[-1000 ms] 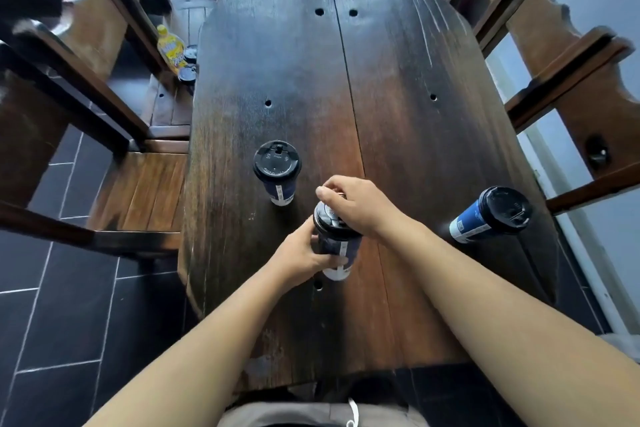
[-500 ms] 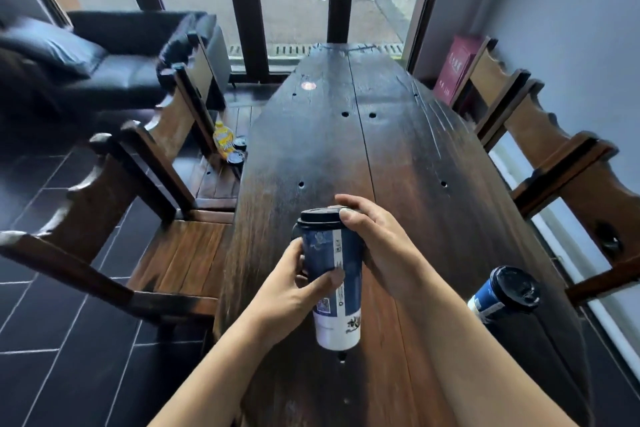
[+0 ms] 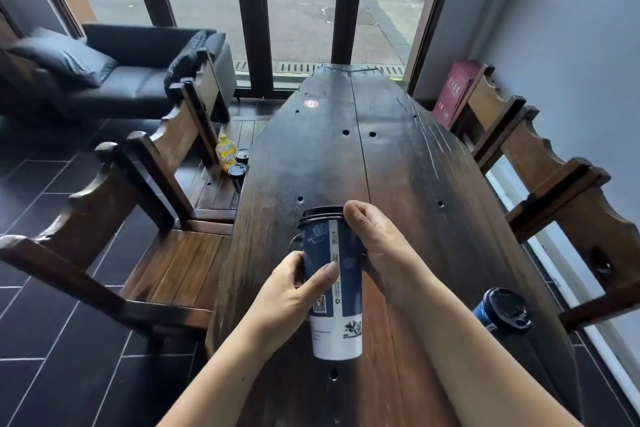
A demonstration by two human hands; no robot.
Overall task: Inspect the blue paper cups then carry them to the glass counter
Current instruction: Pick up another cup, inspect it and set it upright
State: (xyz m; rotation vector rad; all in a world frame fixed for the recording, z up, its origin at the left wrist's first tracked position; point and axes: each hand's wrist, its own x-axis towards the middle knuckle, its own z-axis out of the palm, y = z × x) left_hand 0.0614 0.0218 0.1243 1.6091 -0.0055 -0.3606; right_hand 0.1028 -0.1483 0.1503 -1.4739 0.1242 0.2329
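A tall blue paper cup [image 3: 334,288] with a black lid and a white base is held upright above the dark wooden table [image 3: 398,166]. My left hand [image 3: 291,298] grips its lower side, thumb across the front. My right hand [image 3: 377,246] clasps its upper right side, fingertips at the lid rim. A second blue cup [image 3: 502,312] with a black lid lies tilted on the table at the right. A third cup is mostly hidden behind the held one; only a sliver of its lid [image 3: 294,244] shows.
Heavy wooden chairs [image 3: 145,218] stand left and right [image 3: 571,204] of the table. A yellow bottle [image 3: 225,152] and black-lidded cups [image 3: 238,172] sit on the far left chair seat. A black sofa [image 3: 114,76] is back left, a red box [image 3: 453,90] back right, windows beyond.
Both hands lifted the cup off the table and raised it upright in front of the view. The camera tilted up, bringing the windows and sofa into sight.
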